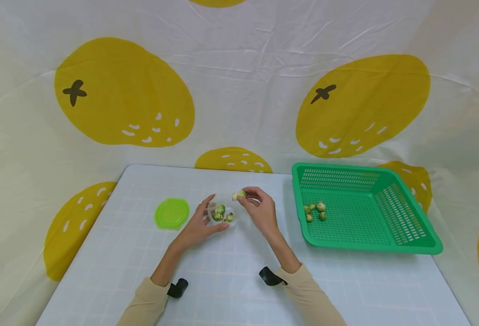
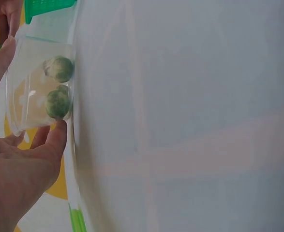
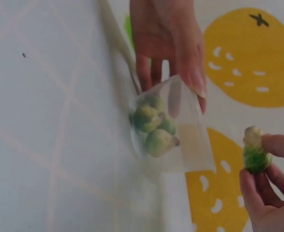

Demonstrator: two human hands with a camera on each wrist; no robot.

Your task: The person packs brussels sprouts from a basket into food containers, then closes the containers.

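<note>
My left hand [image 1: 196, 229] grips a small clear plastic container [image 2: 35, 82] by its side, thumb and fingers spread around it on the table. Several Brussels sprouts [image 3: 154, 125] lie at the bottom of that container. Just right of the container and above its rim, my right hand [image 1: 261, 210] pinches one Brussels sprout [image 3: 256, 152] between thumb and fingertips. In the right wrist view this sprout has a pale stem end up and green leaves below.
A light green lid [image 1: 172, 213] lies on the table left of my left hand. To the right stands a large green plastic basket [image 1: 345, 249], with several Brussels sprouts [image 1: 321, 207] at its left end. A fruit-patterned curtain [image 1: 239, 90] hangs behind the white table [image 1: 223, 280].
</note>
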